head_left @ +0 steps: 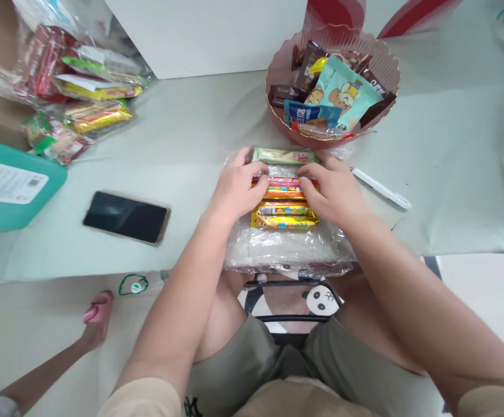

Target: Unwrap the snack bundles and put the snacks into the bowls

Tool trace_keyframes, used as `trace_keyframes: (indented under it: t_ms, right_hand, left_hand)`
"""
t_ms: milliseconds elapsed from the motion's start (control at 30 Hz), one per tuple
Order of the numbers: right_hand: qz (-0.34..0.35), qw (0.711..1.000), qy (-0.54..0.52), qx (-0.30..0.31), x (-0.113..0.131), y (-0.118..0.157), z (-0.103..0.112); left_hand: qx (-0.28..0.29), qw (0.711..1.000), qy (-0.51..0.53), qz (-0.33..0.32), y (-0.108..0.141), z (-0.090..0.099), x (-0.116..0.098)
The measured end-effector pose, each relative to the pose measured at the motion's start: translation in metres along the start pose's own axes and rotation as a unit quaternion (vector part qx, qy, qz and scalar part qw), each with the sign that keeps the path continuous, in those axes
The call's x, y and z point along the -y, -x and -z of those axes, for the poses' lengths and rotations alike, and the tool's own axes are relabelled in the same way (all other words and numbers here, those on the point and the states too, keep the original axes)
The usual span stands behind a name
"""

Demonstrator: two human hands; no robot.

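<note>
- On the green-covered table [200, 145], a clear plastic bag [278, 249] lies at the near edge, between the forearms.
- Crosswise upon it: the green packet [284, 156] farthest, the red packet [283, 182] next, and the yellow packets [285, 222] nearest.
- Left hand [238, 184]: fingers curved and apart, tips at the left ends of the green and red packets.
- Right hand [333, 186]: fingers likewise apart, bent over the right ends.
- Beyond the bag, a pink bowl [293, 130] holds assorted snacks [343, 92]; right, a white pen [382, 189].
- Left, a phone [127, 217], screen dark, near a teal container [13, 185].
</note>
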State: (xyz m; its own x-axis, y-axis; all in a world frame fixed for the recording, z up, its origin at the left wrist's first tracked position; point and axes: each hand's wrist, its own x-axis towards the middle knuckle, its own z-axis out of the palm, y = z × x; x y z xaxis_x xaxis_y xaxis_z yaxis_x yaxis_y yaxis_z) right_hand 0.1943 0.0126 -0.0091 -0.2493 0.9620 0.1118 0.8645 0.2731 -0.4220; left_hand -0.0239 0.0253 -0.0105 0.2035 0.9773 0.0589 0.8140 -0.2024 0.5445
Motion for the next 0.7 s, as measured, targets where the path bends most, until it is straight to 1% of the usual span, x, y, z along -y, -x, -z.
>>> trace_keyframes:
  t_ms: [67, 167, 267, 367, 433, 533, 633, 700]
  right_hand:
    - [-0.003, 1.000, 0.002, 0.004, 0.000, 0.001, 0.000]
    - [-0.001, 1.000, -0.020, 0.000, -0.001, 0.002, 0.001]
    - [0.008, 0.998, -0.056, -0.025, -0.002, 0.002, 0.002]
    - [0.004, 0.995, -0.080, -0.052, -0.003, 0.004, 0.004]
    - [-0.006, 0.996, -0.079, -0.049, -0.003, 0.004, 0.005]
    - [-0.010, 0.998, -0.058, -0.024, -0.002, 0.006, 0.007]
    - [0.001, 0.999, -0.039, -0.002, -0.001, 0.007, 0.010]
    - [0.018, 0.999, -0.035, -0.001, 0.000, 0.009, 0.013]
  left_hand:
    - [-0.009, 1.000, -0.002, -0.001, 0.001, 0.000, 0.000]
    - [-0.044, 0.999, 0.027, -0.010, 0.002, 0.001, -0.002]
    - [-0.085, 0.994, 0.074, -0.007, 0.004, 0.002, -0.006]
    - [-0.109, 0.986, 0.124, 0.018, 0.004, 0.002, -0.011]
    - [-0.113, 0.979, 0.163, 0.039, 0.004, 0.002, -0.013]
    - [-0.102, 0.971, 0.209, 0.063, 0.004, 0.005, -0.014]
    - [-0.081, 0.964, 0.244, 0.063, 0.007, 0.010, -0.013]
    - [-0.072, 0.962, 0.255, 0.057, 0.012, 0.014, -0.011]
